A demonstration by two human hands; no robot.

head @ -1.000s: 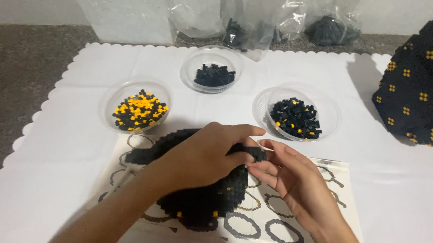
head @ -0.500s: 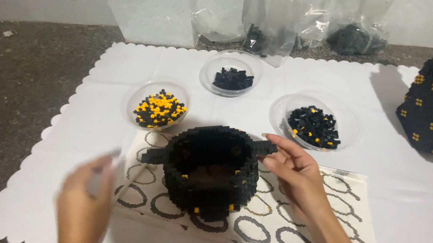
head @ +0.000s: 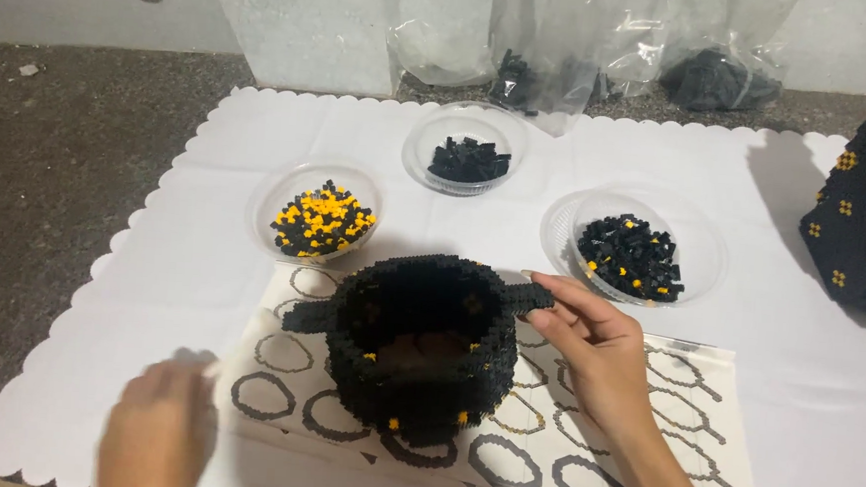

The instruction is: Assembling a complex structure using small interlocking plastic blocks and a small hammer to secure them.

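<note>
Resting on white scalloped mat (head: 202, 259) over speckled counter (head: 47, 170) — right hand (head: 587, 343) pinching black brick pot (head: 416, 353), left hand (head: 156, 427) blurred, grip unclear

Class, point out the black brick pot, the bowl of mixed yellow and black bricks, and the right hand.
black brick pot (head: 414, 393), head view, front wall.
yellow and black bowl (head: 274, 192), head view, clear rim.
right hand (head: 587, 343), head view, back of hand.

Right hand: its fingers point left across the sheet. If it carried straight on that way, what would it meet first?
The right hand already touches the side handle of the black brick pot; going on, it would probably press into the pot's wall, though depth is unclear.
</note>
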